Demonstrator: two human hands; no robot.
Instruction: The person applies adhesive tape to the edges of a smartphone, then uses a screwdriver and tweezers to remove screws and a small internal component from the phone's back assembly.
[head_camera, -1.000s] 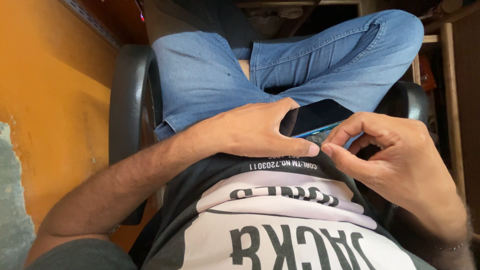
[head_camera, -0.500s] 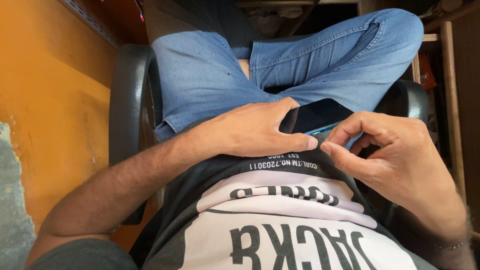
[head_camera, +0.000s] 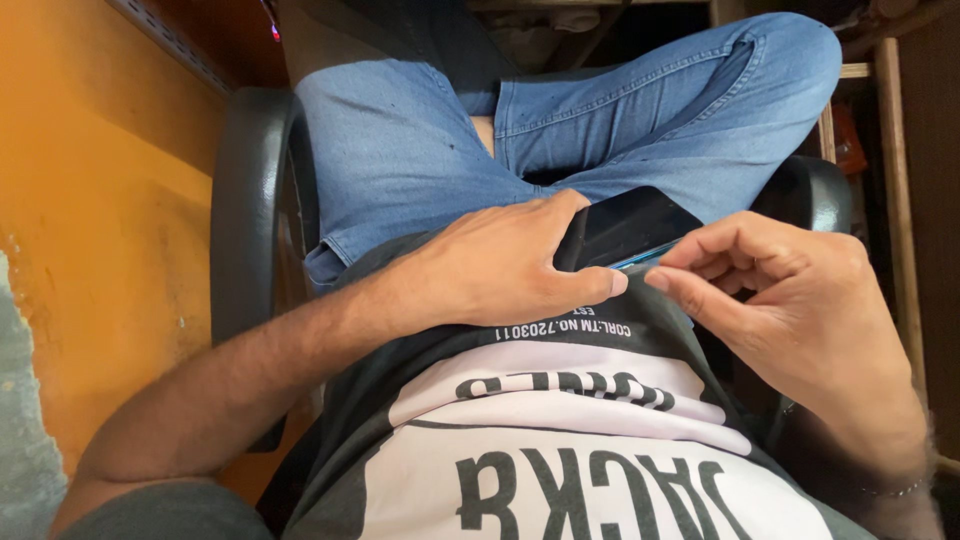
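Nearest the camera, a dark shirt (head_camera: 560, 450) with pale lettering was seen. Just beyond it, a dark phone (head_camera: 625, 228) was held low over the lap, apparently so that its screen faced upward toward the wearer. It was gripped by the left hand (head_camera: 495, 265), the thumb laid along its near edge and the fingers wrapped over its far side. The right hand (head_camera: 790, 300) was loosely curled, its fingertips (head_camera: 665, 280) drawn together at the phone's near right edge; whether the edge was pinched could not be told. Beyond, crossed legs in blue jeans (head_camera: 420, 150) were seated in a black chair (head_camera: 245, 200), beside an orange wall (head_camera: 90, 200).
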